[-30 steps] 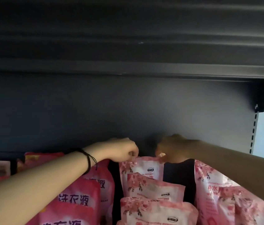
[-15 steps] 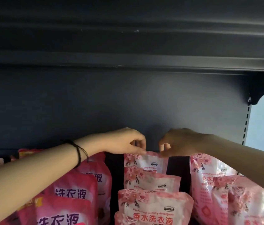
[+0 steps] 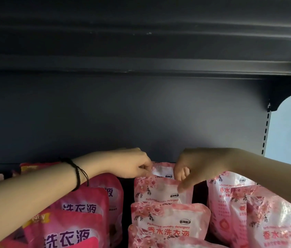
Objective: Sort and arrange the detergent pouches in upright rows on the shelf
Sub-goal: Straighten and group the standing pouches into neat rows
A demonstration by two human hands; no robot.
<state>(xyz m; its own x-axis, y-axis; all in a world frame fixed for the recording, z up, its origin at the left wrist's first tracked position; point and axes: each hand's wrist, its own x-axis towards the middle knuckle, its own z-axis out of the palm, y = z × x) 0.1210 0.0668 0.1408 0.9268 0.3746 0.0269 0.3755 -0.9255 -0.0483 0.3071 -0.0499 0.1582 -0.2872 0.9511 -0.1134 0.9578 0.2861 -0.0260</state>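
Light pink floral detergent pouches stand upright in a middle row (image 3: 168,219). My left hand (image 3: 130,163) pinches the top left corner of the pouches at the back of that row, where the rearmost pouch (image 3: 162,170) stands. My right hand (image 3: 198,167) is closed on the top right edge of the second pouch (image 3: 157,190), its thumb lying on the front. Darker pink pouches with purple characters (image 3: 80,208) form a row on the left, under my left forearm. More light pink pouches (image 3: 230,196) stand on the right, partly under my right forearm.
A dark back panel (image 3: 105,122) rises behind the pouches and the shelf above (image 3: 141,65) hangs overhead. A slotted upright post (image 3: 265,133) marks the right end of the bay. Dark gaps separate the rows.
Both hands stayed at the back of the middle row. My right hand shifted from the rearmost pouch's corner down onto the second pouch. The view dipped, showing more pouches.
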